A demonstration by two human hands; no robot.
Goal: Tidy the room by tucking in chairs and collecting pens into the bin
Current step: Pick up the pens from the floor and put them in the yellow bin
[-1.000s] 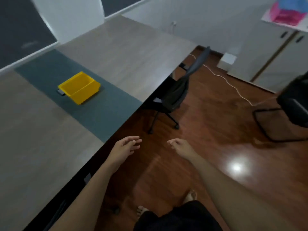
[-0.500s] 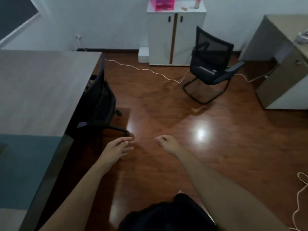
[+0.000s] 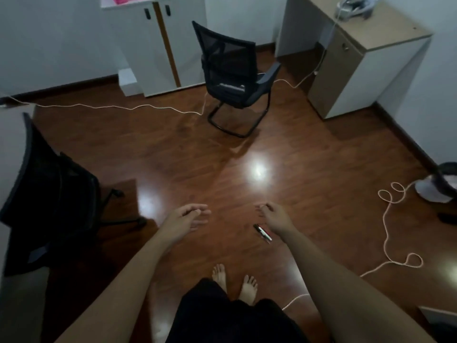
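Observation:
A dark pen [image 3: 262,233] with a light band lies on the wooden floor just ahead of my bare feet. My right hand [image 3: 274,215] hangs above and a little right of it, fingers loosely curled and holding nothing. My left hand [image 3: 186,217] is held out to the left with relaxed fingers, also empty. A black mesh office chair [image 3: 49,191] stands at the left against the table's edge [image 3: 10,134]. A second black chair [image 3: 235,78] on a sled base stands out in the room near the far cabinet. No bin is in view.
A white cable [image 3: 111,106] runs across the floor by the far wall, and another [image 3: 388,233] loops at the right. A white two-door cabinet [image 3: 158,43] and a beige desk unit [image 3: 358,60] line the far wall. A fan base [image 3: 435,191] sits at the right edge.
My view has swung right, away from the table and yellow bin, to the open floor. The pen has come into view below my right hand. Both hands stay empty.

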